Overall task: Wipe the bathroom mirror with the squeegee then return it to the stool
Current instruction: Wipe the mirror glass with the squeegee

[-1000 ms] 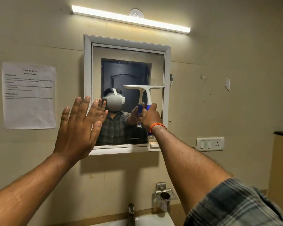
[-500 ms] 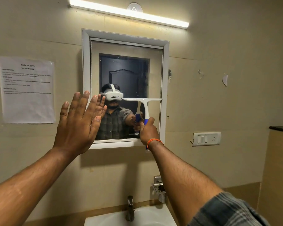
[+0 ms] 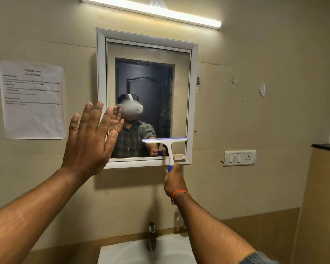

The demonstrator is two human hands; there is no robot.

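A white-framed mirror (image 3: 194,92) hangs on the beige wall straight ahead. A white squeegee (image 3: 167,143) with a blue handle end has its blade level against the glass near the lower right corner. My right hand (image 3: 174,181) is closed around that handle, just below the mirror's bottom frame, with an orange band on the wrist. My left hand (image 3: 90,141) is raised flat with fingers spread, over the mirror's lower left edge. The stool is out of view.
A white sink (image 3: 133,252) with a metal tap (image 3: 151,236) sits below the mirror. A printed sheet (image 3: 33,100) is taped to the wall at left. A switch and socket plate (image 3: 239,158) is at right, a tube light (image 3: 151,11) above.
My right hand has drawn the squeegee down the right side of the glass from mid height to near the bottom. My left hand has stayed raised and flat.
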